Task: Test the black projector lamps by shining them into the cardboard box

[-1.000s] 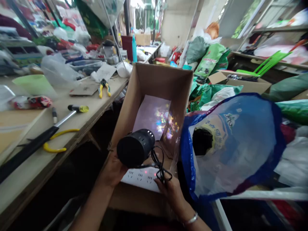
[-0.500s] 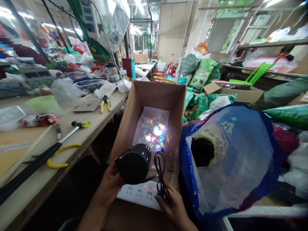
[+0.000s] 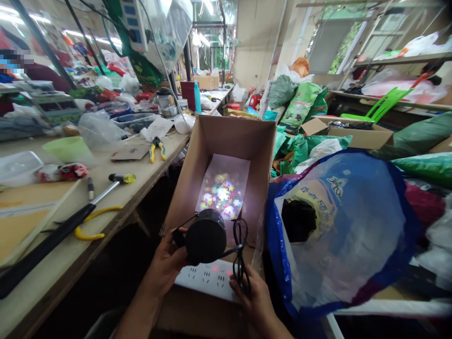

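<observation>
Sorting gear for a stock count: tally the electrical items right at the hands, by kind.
Black cylindrical projector lamp: 1
Coiled black cable: 1
White multi-socket power strip: 1
Total: 3

Cluttered workshop: long workbench (image 3: 150, 176), pliers (image 3: 157, 149)

Bare left hand (image 3: 165, 267), bare right hand (image 3: 251, 295), bare left forearm (image 3: 136, 313) tapering toward the wrist
</observation>
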A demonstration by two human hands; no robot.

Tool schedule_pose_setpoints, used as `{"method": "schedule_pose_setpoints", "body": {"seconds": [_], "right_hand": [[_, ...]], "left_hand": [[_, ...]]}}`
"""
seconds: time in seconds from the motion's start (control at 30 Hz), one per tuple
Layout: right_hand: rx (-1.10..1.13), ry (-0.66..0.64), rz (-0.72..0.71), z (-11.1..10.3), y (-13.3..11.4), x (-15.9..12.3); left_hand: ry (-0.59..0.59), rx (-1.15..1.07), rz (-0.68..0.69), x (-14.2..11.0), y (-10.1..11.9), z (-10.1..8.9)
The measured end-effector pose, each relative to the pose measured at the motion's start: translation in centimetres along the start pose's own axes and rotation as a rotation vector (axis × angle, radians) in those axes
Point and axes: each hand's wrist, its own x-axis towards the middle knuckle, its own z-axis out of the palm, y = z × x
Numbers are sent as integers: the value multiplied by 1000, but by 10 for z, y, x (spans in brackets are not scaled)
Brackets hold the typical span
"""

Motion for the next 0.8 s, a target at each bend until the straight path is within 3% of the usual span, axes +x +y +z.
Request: {"method": "schedule_pose_setpoints", "body": {"seconds": [0.17,0.3,0.43,0.67,0.8], "right_hand": [[431,163,262,-4,-7,4],[736,117,425,-21,-26,13],[1018,86,457,-35,-37,13],[950,-122,367,-64,-48,-4],[1066,-67,504,-63,-47,-12]], "left_hand": [[39,312,132,-4,-8,3],[75,630,219,-14,-6,16],[60,828,404,-28,-7,24],[-261,1172,736,-43,-16,20],[-280,1267,784,-47,-20,16]]}}
